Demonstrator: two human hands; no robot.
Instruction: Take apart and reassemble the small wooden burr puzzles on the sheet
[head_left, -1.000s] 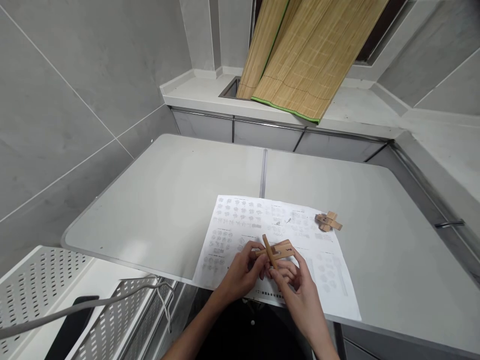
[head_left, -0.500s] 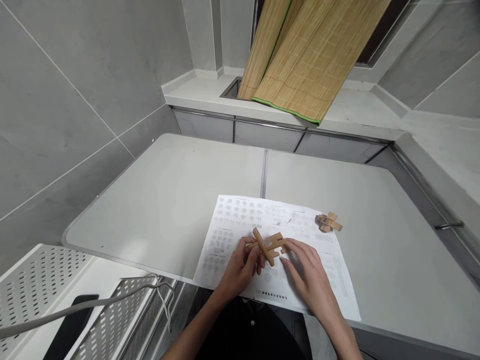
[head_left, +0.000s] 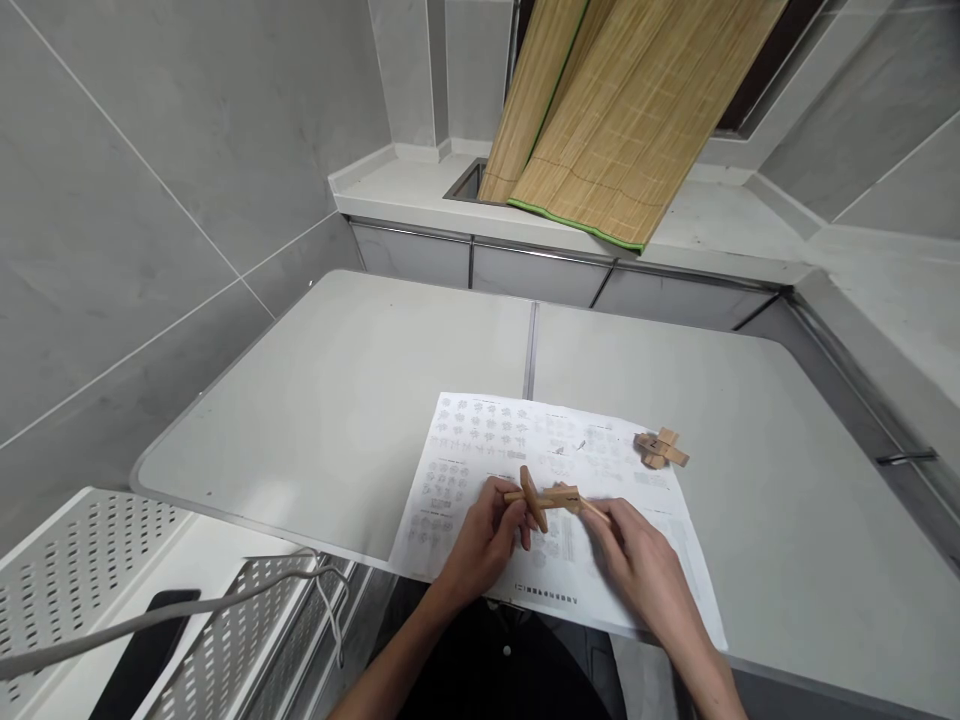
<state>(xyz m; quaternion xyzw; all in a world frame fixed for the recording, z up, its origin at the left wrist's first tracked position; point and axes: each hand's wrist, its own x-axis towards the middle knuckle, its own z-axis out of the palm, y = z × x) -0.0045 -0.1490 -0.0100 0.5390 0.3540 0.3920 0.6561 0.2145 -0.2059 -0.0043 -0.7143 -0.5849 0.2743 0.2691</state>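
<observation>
My left hand (head_left: pixel 487 535) is closed round the left end of joined wooden puzzle pieces (head_left: pixel 531 500); one flat piece stands crosswise and another sticks out to the right. My right hand (head_left: pixel 637 550) pinches a thin wooden puzzle piece (head_left: pixel 595 511) between thumb and fingers, its tip at the right end of the joined ones. Whether the two touch I cannot tell. Both hands are just above a printed sheet (head_left: pixel 420 500) with rows of small drawings. On the sheet's right edge lies a crossed wooden puzzle cluster (head_left: pixel 660 448) with a dark mark.
The sheet lies on a pale folding table (head_left: pixel 315 400) with a seam down its middle. At the left stands a white perforated rack (head_left: pixel 97 530) with a black object (head_left: pixel 142 650) and a grey cable (head_left: pixel 225 602). A bamboo mat (head_left: pixel 600 130) hangs over the far ledge.
The joined wooden pieces have turned, so the numbered face now shows nearly edge-on. My right hand has shifted slightly right and down, and a thin piece now shows in its fingers.
</observation>
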